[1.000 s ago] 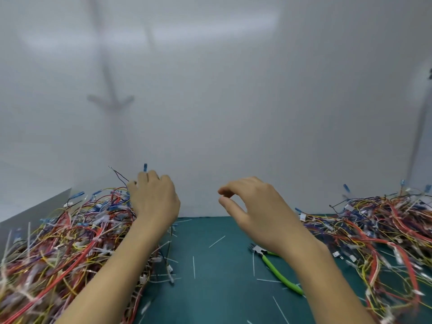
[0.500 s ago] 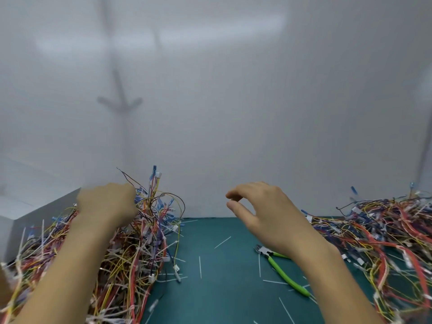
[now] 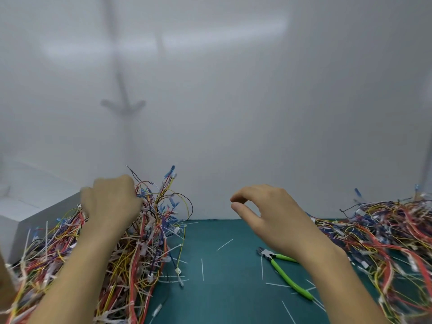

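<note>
At 9 o'clock stands a white foam-like block (image 3: 30,230); whether it is hollow or holds anything cannot be told. Against it, from 9 round to 7 o'clock, lies a loose tangled heap of red, yellow, blue and black wires with white connectors and ties (image 3: 70,258), in no bin, straight on the dark green cutting mat (image 3: 224,298).

The left hand (image 3: 109,202), back up and blurred, has its fingers curled down into the top of that heap and grasps a bunch of it, which stands up just to its right.

Short white cut tie ends (image 3: 202,268) are scattered over the bare middle of the mat.

The right hand (image 3: 273,218) hovers above the mat at centre, released, thumb and forefinger loosely bent toward each other, holding nothing.

Under its wrist, toward 5 o'clock, green-handled side cutters (image 3: 288,278) lie flat.

From 3 to 4 o'clock spreads a second loose wire heap (image 3: 385,242).
</note>
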The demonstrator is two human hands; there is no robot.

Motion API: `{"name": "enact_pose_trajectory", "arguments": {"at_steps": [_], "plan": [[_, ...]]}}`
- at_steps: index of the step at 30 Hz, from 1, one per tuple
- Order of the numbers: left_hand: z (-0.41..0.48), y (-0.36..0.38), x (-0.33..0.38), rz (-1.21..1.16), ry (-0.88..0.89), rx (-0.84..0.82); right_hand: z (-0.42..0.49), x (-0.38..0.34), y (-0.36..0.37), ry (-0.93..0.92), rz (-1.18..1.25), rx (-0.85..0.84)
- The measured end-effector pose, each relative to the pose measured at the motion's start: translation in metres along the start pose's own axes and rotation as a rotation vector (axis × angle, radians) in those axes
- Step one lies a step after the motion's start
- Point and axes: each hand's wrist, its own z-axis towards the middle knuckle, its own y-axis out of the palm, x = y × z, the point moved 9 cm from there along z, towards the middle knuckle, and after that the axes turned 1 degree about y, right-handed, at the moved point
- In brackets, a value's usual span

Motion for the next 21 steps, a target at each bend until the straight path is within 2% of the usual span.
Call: {"name": "enact_pose_trajectory", "arguments": {"at_steps": [2,6,8,10,13,16,18,21], "plan": [[0.001,-0.002,0.001,-0.025,-0.003,0.005,0.000,0.000,0.000,0.001,0.002,0.001],[0.005,0.012,0.017,-0.344,0.073,-0.210,-0.001,0.001,-0.002,0.004,0.003,0.002],[0.004,0.014,0.024,-0.382,0.081,-0.238,0.000,0.001,-0.002,0.007,0.001,-0.003],[0.002,0.007,0.030,-0.296,0.081,-0.201,-0.001,0.000,-0.001,0.009,-0.001,-0.012],[0.004,-0.012,0.044,-0.190,0.136,-0.038,-0.002,0.001,0.000,0.017,-0.002,-0.023],[0.008,-0.009,0.069,-0.278,0.253,-0.129,-0.002,0.002,0.000,0.023,-0.006,-0.029],[0.008,0.003,0.081,-0.123,0.290,-0.191,-0.002,0.002,0.001,0.026,-0.005,-0.037],[0.000,0.022,0.095,0.177,0.343,-0.183,-0.003,0.003,0.002,0.032,-0.005,-0.055]]}}
